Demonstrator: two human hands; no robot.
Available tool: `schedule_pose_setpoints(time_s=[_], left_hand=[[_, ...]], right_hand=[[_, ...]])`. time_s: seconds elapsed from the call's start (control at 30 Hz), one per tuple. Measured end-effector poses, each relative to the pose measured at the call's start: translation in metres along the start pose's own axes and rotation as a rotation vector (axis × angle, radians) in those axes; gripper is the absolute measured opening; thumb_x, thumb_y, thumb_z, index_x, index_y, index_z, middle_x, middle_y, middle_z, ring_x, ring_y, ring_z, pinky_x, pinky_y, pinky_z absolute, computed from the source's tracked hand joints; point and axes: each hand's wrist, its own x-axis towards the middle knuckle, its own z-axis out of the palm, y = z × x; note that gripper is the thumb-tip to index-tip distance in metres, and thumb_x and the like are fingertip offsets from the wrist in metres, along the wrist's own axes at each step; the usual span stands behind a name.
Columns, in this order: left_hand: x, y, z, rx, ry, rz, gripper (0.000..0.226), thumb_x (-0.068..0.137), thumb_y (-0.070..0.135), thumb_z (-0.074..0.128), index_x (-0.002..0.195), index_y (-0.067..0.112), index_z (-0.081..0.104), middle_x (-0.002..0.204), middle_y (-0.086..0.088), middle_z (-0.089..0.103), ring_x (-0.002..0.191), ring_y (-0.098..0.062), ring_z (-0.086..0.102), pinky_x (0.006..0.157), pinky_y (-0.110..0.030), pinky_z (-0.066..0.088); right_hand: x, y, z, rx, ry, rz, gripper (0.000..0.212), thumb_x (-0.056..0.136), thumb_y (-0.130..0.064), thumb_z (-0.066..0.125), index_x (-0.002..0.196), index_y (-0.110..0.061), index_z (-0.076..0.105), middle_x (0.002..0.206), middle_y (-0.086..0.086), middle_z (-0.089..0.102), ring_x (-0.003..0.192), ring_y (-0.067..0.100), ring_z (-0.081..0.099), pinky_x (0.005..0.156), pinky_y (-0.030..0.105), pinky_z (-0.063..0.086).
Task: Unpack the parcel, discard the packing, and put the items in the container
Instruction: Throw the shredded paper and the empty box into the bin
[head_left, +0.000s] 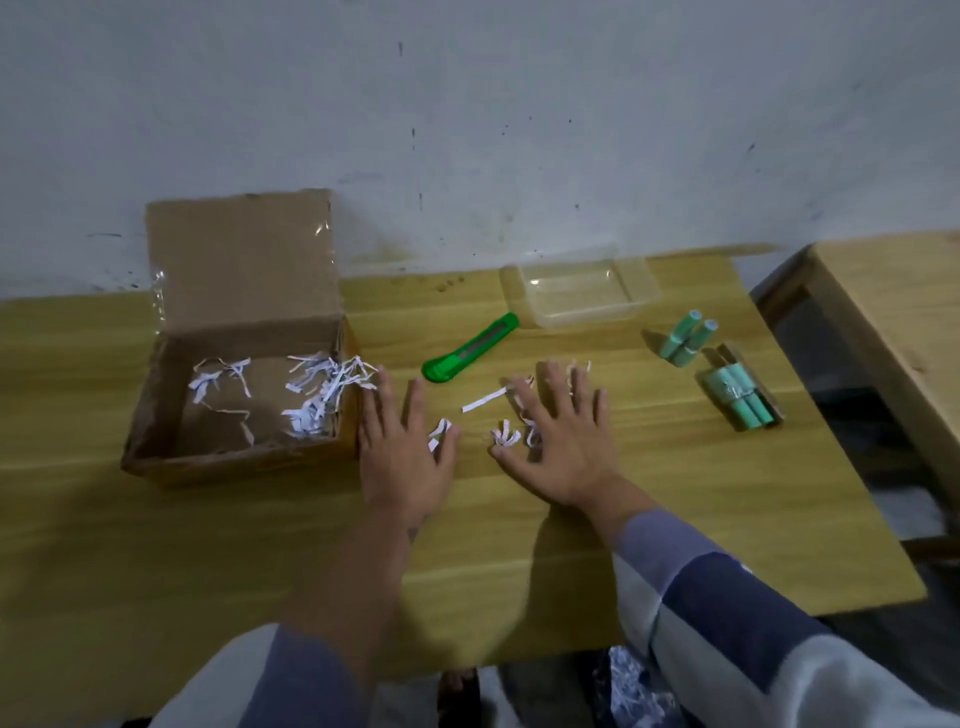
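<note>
An open cardboard box (156, 415) stands at the left of the table, with white paper shreds (322, 384) inside it. More loose shreds (485, 400) lie on the wood between and under my hands. My left hand (402, 447) lies flat, fingers spread, just right of the box. My right hand (566, 441) is also flat and spread, with shreds beneath it. A small bundle of green rolls (685, 338) and a bigger bundle (743, 400) sit at the right. The clear plastic container (644, 296) stands at the back and holds nothing.
A green utility knife (470, 348) lies between the box and the container. The wooden table (519, 545) ends at the wall behind. A second wooden table (893, 312) stands to the right across a gap. A bag of shreds (634, 691) shows below the front edge.
</note>
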Motion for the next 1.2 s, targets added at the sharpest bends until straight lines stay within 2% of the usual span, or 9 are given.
schedule_pose_setpoints(time_s=[0.13, 0.33, 0.47, 0.53, 0.73, 0.8, 0.97, 1.1, 1.2], left_hand=[[0.005, 0.001, 0.001, -0.009, -0.005, 0.059, 0.077, 0.085, 0.054, 0.013, 0.148, 0.013, 0.028, 0.159, -0.011, 0.017, 0.145, -0.029, 0.018, 0.118, -0.044, 0.007], [-0.017, 0.042, 0.006, 0.01, -0.105, 0.277, 0.057, 0.096, 0.032, 0.025, 0.15, 0.014, 0.021, 0.16, -0.004, 0.014, 0.147, -0.02, 0.015, 0.119, -0.04, 0.005], [-0.046, 0.086, 0.012, -0.005, -0.131, 0.384, 0.057, 0.087, 0.03, 0.029, 0.139, 0.014, 0.046, 0.148, -0.005, 0.043, 0.133, -0.023, 0.045, 0.11, -0.05, 0.029], [-0.059, 0.105, 0.018, 0.016, -0.146, 0.458, 0.058, 0.082, 0.03, 0.033, 0.136, 0.016, 0.05, 0.144, -0.004, 0.048, 0.129, -0.022, 0.05, 0.107, -0.05, 0.035], [-0.092, 0.164, 0.029, 0.02, -0.265, 0.662, 0.068, 0.084, 0.035, 0.013, 0.148, 0.02, 0.029, 0.157, 0.003, 0.026, 0.142, -0.014, 0.028, 0.119, -0.042, 0.014], [-0.099, 0.181, 0.031, 0.0, -0.273, 0.708, 0.067, 0.084, 0.036, 0.012, 0.148, 0.024, 0.027, 0.157, 0.006, 0.025, 0.142, -0.013, 0.028, 0.118, -0.039, 0.018], [-0.104, 0.199, 0.029, -0.054, -0.156, 0.697, 0.053, 0.086, 0.038, 0.049, 0.137, 0.031, 0.04, 0.14, 0.014, 0.045, 0.123, -0.016, 0.044, 0.096, -0.035, 0.039], [-0.099, 0.198, 0.021, -0.032, -0.122, 0.63, 0.063, 0.082, 0.043, 0.056, 0.14, 0.032, 0.035, 0.144, 0.009, 0.037, 0.124, -0.02, 0.039, 0.098, -0.038, 0.031], [-0.093, 0.187, 0.018, 0.003, -0.103, 0.505, 0.078, 0.077, 0.051, 0.059, 0.145, 0.033, 0.025, 0.15, 0.003, 0.028, 0.13, -0.024, 0.032, 0.101, -0.043, 0.026]], right_hand=[[0.01, -0.009, 0.003, 0.013, -0.034, -0.164, 0.066, 0.086, -0.061, 0.021, 0.147, -0.038, 0.019, 0.16, -0.007, 0.011, 0.149, 0.02, 0.0, 0.116, 0.059, 0.0], [-0.014, 0.005, 0.007, 0.109, 0.029, -0.199, 0.056, 0.091, -0.038, 0.023, 0.141, -0.023, 0.04, 0.155, -0.002, 0.031, 0.145, 0.017, 0.022, 0.116, 0.05, 0.016], [-0.047, 0.04, 0.0, 0.141, 0.022, -0.078, 0.062, 0.088, -0.04, 0.016, 0.143, -0.021, 0.038, 0.156, -0.001, 0.027, 0.146, 0.017, 0.019, 0.118, 0.042, 0.012], [-0.068, 0.062, -0.005, 0.136, 0.042, -0.016, 0.062, 0.087, -0.039, 0.017, 0.142, -0.019, 0.04, 0.156, 0.001, 0.028, 0.146, 0.018, 0.021, 0.118, 0.043, 0.013], [-0.128, 0.117, -0.017, 0.135, 0.068, 0.166, 0.064, 0.086, -0.038, 0.017, 0.141, -0.017, 0.04, 0.155, 0.003, 0.029, 0.145, 0.02, 0.023, 0.117, 0.044, 0.012], [-0.143, 0.131, -0.021, 0.152, 0.082, 0.222, 0.059, 0.088, -0.035, 0.021, 0.141, -0.017, 0.04, 0.155, 0.005, 0.029, 0.145, 0.021, 0.023, 0.117, 0.046, 0.014], [-0.159, 0.147, -0.03, 0.262, 0.096, 0.248, 0.05, 0.092, -0.013, 0.044, 0.142, -0.013, 0.039, 0.155, 0.014, 0.024, 0.145, 0.028, 0.02, 0.116, 0.05, 0.017], [-0.154, 0.136, -0.035, 0.314, 0.063, 0.222, 0.056, 0.092, -0.011, 0.043, 0.146, -0.017, 0.029, 0.159, 0.01, 0.014, 0.147, 0.026, 0.013, 0.118, 0.051, 0.011], [-0.143, 0.123, -0.04, 0.36, 0.039, 0.167, 0.058, 0.089, -0.02, 0.04, 0.146, -0.02, 0.03, 0.159, 0.01, 0.013, 0.147, 0.025, 0.011, 0.119, 0.053, 0.009]])
